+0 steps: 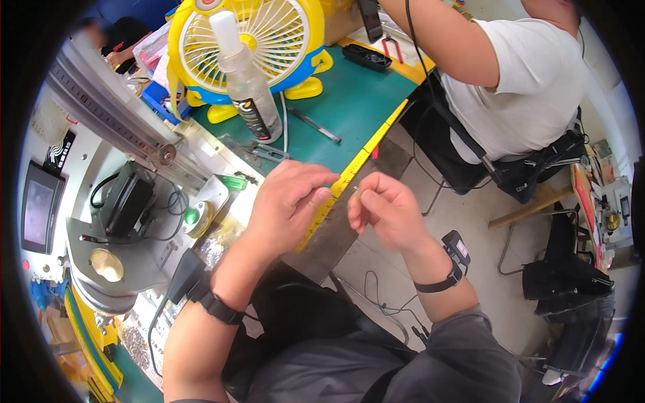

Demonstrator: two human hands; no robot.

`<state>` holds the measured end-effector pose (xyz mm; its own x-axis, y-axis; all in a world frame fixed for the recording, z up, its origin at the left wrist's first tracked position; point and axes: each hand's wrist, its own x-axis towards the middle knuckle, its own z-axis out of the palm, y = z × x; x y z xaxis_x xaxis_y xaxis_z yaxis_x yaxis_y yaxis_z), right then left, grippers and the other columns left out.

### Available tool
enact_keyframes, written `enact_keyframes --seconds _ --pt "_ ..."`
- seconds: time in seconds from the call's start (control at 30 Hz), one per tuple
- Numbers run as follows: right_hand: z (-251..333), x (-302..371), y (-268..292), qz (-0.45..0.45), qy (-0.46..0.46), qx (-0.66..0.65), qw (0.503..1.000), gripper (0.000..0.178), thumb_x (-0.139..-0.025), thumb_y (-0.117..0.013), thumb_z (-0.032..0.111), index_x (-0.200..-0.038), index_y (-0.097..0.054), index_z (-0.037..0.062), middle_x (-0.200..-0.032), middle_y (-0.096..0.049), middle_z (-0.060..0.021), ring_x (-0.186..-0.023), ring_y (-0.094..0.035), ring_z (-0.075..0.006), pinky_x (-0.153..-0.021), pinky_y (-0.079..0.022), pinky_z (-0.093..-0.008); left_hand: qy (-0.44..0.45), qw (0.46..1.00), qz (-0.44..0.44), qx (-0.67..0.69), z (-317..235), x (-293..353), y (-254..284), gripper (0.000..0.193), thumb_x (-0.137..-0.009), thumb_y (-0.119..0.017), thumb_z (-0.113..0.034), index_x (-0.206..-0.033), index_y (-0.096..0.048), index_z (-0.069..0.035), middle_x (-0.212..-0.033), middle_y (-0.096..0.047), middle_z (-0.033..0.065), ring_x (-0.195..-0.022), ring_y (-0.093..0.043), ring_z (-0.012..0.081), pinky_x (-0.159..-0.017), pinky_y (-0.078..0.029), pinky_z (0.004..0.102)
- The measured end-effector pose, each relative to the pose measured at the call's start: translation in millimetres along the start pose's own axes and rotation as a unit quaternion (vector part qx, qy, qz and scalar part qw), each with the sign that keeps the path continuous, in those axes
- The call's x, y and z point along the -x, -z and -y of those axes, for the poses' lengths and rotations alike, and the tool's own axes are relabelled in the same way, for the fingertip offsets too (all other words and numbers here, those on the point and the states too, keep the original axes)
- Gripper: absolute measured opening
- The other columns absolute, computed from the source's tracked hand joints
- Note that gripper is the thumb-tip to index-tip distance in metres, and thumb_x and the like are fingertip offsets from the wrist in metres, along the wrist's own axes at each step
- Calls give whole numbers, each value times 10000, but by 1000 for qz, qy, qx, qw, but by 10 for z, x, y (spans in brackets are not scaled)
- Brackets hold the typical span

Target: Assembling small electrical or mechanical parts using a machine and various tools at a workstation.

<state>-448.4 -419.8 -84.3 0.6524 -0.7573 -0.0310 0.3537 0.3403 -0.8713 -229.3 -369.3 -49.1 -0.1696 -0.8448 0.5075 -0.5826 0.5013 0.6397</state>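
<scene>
My left hand (285, 201) hovers over the bench's near edge, its fingers loosely bent and the thumb apart from them, with nothing seen in it. To its right my right hand (390, 207) is closed in a pinch, thumb against forefinger. A tiny glint shows at those fingertips, too small to name. The two hands do not touch. Below them runs a yellow measuring tape strip (363, 153) along the edge of the green mat (322, 101). Tweezers-like metal tools (269, 153) lie just beyond my left hand.
A yellow and blue fan (295, 40) stands at the back, with a clear spray bottle (259, 107) before it. A pen (314, 125) lies on the mat. At left is a machine with a green button (193, 216) and a screen (41, 208). A person in a white shirt (521, 87) sits at right.
</scene>
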Motion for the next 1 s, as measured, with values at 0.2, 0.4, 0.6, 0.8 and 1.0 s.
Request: enact_keyframes --seconds 0.2,0.4,0.6,0.8,1.0 --pt "38 -157 579 -35 36 180 982 112 -1024 -572 167 -996 -562 59 -874 -663 -43 -753 -621 -104 -676 -497 -245 -3 989 45 -141 -82 -14 -90 286 -889 -649 -70 -1168 -686 -17 -1237 -678 124 -1191 -587 347 -999 -451 454" --pt "-34 -338 549 -7 14 174 985 110 -1022 -588 177 -995 -574 72 -792 -590 20 -692 -536 -62 -629 -430 -216 9 980 73 -184 -88 -14 -108 294 -908 -630 -98 -1186 -692 -23 -1293 -668 115 -1258 -568 344 -1037 -429 459" --pt "-159 -413 534 -46 31 149 987 106 -1011 -622 155 -991 -615 52 -788 -576 56 -667 -488 -25 -590 -388 -203 14 980 77 -181 -118 -36 -108 291 -912 -627 -99 -1186 -697 -29 -1297 -669 116 -1260 -568 342 -1043 -425 458" --pt "-288 -442 506 -88 90 177 976 94 -995 -637 104 -991 -640 10 -838 -607 64 -723 -499 -15 -632 -405 -199 11 979 74 -190 -118 -18 -108 289 -915 -629 -97 -1188 -698 -34 -1294 -670 114 -1258 -570 340 -1044 -426 456" --pt "-333 -486 728 -42 91 194 976 93 -975 -657 109 -948 -641 20 -807 -579 76 -715 -477 -12 -627 -389 -196 13 980 75 -185 -105 -12 -115 291 -919 -630 -102 -1196 -697 -41 -1296 -669 109 -1261 -569 338 -1044 -426 455"
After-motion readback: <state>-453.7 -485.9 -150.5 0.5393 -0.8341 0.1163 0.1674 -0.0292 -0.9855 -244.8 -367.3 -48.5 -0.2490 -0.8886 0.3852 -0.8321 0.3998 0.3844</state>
